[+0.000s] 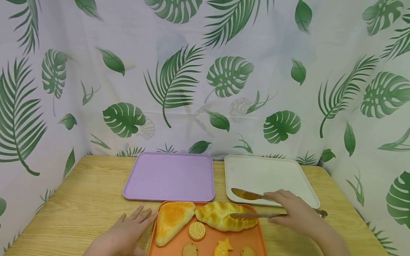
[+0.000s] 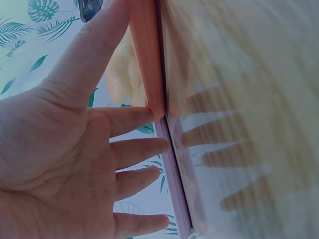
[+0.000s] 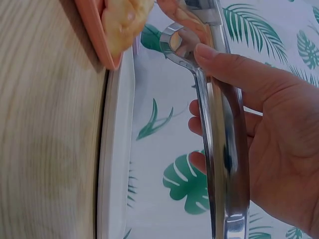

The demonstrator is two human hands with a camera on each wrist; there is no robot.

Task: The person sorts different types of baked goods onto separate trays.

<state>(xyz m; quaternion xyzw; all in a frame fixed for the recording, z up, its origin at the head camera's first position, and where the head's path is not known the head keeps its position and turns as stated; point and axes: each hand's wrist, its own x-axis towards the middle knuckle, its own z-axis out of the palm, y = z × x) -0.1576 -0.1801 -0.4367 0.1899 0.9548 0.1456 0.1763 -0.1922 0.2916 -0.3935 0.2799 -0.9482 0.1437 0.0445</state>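
My right hand (image 1: 295, 212) grips a pair of metal tongs (image 3: 229, 134); the arms stand apart and point left. In the head view, one tip lies across the braided bread (image 1: 215, 217) and the other across the white tray's near-left part. My left hand (image 1: 120, 236) is at the left side of the orange tray (image 1: 168, 254), fingers spread. In the left wrist view its thumb (image 2: 89, 55) touches the tray's rim. On that tray are a triangular bread (image 1: 174, 221), a round dotted biscuit (image 1: 197, 231), two speckled cookies (image 1: 190, 252) and a fish-shaped biscuit (image 1: 222, 251).
A purple tray (image 1: 171, 177) lies behind the orange one on the left, and a white tray (image 1: 267, 175) on the right; nothing shows on the purple one. Wood-grain table (image 1: 77, 199) surrounds them. Leaf-printed cloth (image 1: 193, 86) stands at the back and both sides.
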